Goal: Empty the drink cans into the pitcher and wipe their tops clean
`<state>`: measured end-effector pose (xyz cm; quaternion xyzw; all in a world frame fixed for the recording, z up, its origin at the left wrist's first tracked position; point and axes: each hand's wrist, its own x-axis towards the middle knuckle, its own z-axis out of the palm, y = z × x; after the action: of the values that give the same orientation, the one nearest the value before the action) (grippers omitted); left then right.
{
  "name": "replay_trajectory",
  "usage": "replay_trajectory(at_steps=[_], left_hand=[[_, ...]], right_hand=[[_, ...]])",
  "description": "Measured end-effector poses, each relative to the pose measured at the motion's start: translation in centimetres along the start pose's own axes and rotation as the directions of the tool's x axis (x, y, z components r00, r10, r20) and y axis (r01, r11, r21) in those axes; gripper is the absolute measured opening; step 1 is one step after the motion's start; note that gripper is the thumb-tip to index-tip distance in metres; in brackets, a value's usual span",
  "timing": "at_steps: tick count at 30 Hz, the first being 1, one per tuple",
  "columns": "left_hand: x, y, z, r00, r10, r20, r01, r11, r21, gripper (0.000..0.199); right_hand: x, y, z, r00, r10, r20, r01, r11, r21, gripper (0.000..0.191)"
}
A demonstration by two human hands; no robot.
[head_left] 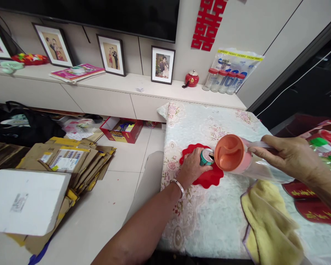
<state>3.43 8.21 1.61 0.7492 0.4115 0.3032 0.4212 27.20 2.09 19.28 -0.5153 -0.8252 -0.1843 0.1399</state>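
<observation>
My left hand (pixel 192 167), with a silver bangle at the wrist, is wrapped round a green drink can (pixel 206 157). The can's silver top faces me, its mouth hole showing dark. Beneath it lies a red scalloped mat (pixel 209 178) on the flowered tablecloth (pixel 190 117). In my right hand (pixel 287 156) is the handle of a clear plastic pitcher (pixel 267 170) with an orange lid (pixel 229 154). The pitcher is tipped on its side, its lid end right beside the can's top. Whether any liquid runs between them I cannot tell.
A yellow cloth (pixel 270 224) lies near the table's front. Dark red cans (pixel 317 211) and green-capped bottles (pixel 320 144) stand at the right. Flattened cardboard (pixel 91 165), a white foam box (pixel 27 202) and a red box (pixel 123 134) occupy the floor. Glass jars (pixel 223 81) line the cabinet.
</observation>
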Motion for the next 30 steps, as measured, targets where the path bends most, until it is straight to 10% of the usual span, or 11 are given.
replay_trajectory(at_steps=[30], left_hand=[[0.11, -0.32, 0.3, 1.0, 0.011, -0.022, -0.011, 1.0, 0.011, 0.056]], right_hand=[[-0.09, 0.19, 0.15, 1.0, -0.016, -0.002, 0.016, 1.0, -0.014, 0.061]])
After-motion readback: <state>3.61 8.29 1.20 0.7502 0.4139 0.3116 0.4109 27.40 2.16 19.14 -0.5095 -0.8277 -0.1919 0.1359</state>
